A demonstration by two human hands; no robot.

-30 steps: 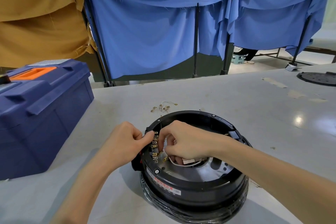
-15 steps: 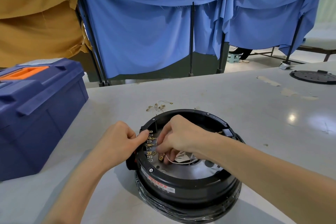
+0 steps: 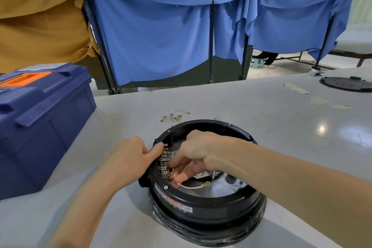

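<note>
Both hands work at the left rim of a round black housing (image 3: 201,205), which sits on the grey table (image 3: 261,119) right in front of the person, its open side up. Seen from the head camera, the left hand (image 3: 130,159) has its fingers curled round the outside of the housing's left edge, with the thumb stretched along the rim and touching the top of a terminal strip (image 3: 164,159), a row of small brass tabs running down the inner wall. The right hand (image 3: 201,153) reaches in from above with its fingers bent downward. The fingertips (image 3: 181,177) pinch a white wire (image 3: 191,187) just beside the lower tabs of the strip. The wire curves away over the shiny metal floor of the housing and ends in a brass ring terminal (image 3: 205,183), which lies free. A small heap of loose wires (image 3: 175,117) lies on the table just beyond the housing. A blue toolbox (image 3: 40,123) with an orange handle stands on the table well to the left, and a flat black disc (image 3: 346,84) lies at the far right edge. Blue cloth (image 3: 161,36) and brown cloth (image 3: 36,16) hang on stands behind the table.
</note>
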